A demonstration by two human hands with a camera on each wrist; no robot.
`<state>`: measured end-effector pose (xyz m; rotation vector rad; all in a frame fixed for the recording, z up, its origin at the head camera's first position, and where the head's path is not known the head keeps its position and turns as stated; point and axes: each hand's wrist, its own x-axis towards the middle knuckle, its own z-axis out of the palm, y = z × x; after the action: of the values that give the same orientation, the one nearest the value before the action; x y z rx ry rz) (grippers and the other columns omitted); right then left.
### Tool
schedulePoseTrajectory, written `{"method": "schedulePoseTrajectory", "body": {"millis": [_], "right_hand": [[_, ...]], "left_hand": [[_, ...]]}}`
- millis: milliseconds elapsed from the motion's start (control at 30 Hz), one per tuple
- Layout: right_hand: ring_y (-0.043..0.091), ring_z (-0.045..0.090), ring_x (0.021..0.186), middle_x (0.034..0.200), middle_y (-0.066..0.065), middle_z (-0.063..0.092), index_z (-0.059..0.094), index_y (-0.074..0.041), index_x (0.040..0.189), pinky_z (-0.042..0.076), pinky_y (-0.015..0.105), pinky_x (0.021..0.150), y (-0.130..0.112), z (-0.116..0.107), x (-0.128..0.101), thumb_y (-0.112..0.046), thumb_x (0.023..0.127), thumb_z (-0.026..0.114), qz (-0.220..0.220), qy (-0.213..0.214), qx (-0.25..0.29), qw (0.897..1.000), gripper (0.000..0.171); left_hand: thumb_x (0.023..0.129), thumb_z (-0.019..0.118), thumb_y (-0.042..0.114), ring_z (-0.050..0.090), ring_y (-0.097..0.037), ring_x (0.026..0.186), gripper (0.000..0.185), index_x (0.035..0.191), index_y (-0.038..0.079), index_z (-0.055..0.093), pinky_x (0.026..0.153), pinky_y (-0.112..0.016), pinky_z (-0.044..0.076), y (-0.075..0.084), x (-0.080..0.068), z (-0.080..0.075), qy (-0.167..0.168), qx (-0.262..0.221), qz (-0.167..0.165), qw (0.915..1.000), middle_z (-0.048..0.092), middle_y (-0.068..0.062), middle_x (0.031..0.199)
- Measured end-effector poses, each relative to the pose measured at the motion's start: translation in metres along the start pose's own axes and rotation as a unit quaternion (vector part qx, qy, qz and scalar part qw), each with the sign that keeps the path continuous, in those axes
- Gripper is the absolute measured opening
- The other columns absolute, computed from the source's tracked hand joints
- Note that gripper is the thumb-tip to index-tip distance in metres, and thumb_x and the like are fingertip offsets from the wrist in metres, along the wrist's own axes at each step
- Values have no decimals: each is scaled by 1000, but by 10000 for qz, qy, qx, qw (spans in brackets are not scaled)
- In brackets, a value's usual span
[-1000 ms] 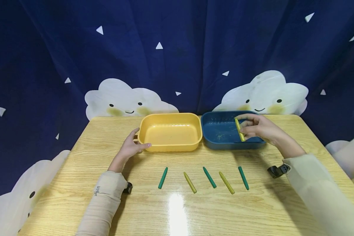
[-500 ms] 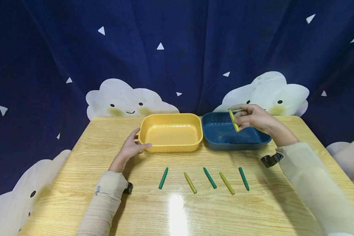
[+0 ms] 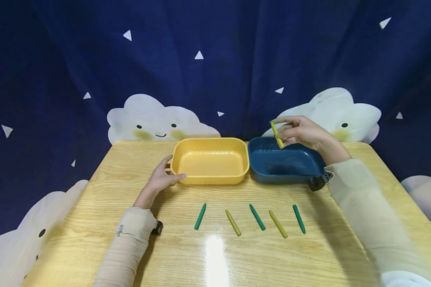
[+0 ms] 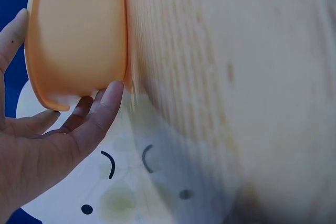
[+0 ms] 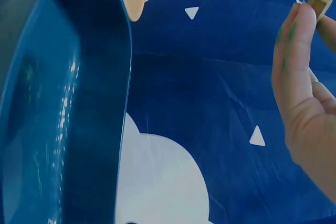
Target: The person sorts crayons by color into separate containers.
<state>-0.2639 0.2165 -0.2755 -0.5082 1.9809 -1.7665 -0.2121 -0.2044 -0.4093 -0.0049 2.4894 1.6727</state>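
Over the blue bin point(image 3: 283, 178), my right hand point(image 3: 303, 133) pinches a yellow crayon point(image 3: 277, 135) between thumb and fingers, well above the rim. The right wrist view shows one end of that crayon point(image 5: 320, 1) at the fingertips, which carry green smudges. My left hand point(image 3: 160, 179) grips the left end of the yellow bin point(image 3: 210, 180), its thumb on the front corner. Seen from the left wrist, several fingers point(image 4: 100, 114) bend against the bin's end by the handle. The inside of the yellow bin shows only its bare floor.
In front of the bins lie a green crayon point(image 3: 200, 216), a yellow crayon point(image 3: 233, 222), a second green one point(image 3: 257, 217), another yellow one point(image 3: 278, 224) and a third green one point(image 3: 299, 219). A dark blue curtain point(image 3: 233, 59) hangs behind the wooden table point(image 3: 179, 255).
My right hand has risen and shifted left with the yellow crayon, from low at the blue bin to above its back rim. The left hand stays on the yellow bin.
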Motion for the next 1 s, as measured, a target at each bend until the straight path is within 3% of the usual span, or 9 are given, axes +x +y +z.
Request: {"method": "schedulePoseTrajectory", "body": {"millis": [233, 633, 867, 1000], "right_hand": [[18, 63, 72, 86, 9, 63, 30, 8, 134, 55, 30, 65, -1, 5, 25, 6, 86, 54, 189, 26, 322, 9993, 54], [17, 58, 67, 86, 8, 61, 34, 4, 136, 54, 30, 67, -8, 23, 72, 4, 86, 53, 457, 181, -22, 9988, 54], [19, 58, 70, 96, 13, 58, 38, 1, 135, 54, 32, 70, -15, 36, 97, 4, 85, 55, 487, 168, -275, 9983, 54], [18, 57, 67, 86, 11, 59, 39, 2, 135, 54, 33, 71, -14, 42, 109, 5, 85, 55, 432, 10, -292, 9986, 53]], "left_hand": [[74, 77, 16, 51, -20, 79, 95, 146, 10, 15, 65, -33, 50, 3, 3, 1, 53, 26, 23, 10000, 40, -22, 122], [74, 76, 14, 52, -20, 76, 93, 145, 8, 17, 65, -38, 51, 2, -2, 0, 103, 23, 7, 9999, 42, -23, 120], [73, 76, 12, 53, -21, 79, 92, 145, 7, 19, 65, -37, 51, 3, -1, 0, 141, 49, -1, 9999, 43, -23, 118], [73, 76, 13, 53, -22, 80, 91, 144, 8, 19, 66, -37, 52, 2, -1, 1, 160, 87, -6, 9998, 43, -22, 118]]}}
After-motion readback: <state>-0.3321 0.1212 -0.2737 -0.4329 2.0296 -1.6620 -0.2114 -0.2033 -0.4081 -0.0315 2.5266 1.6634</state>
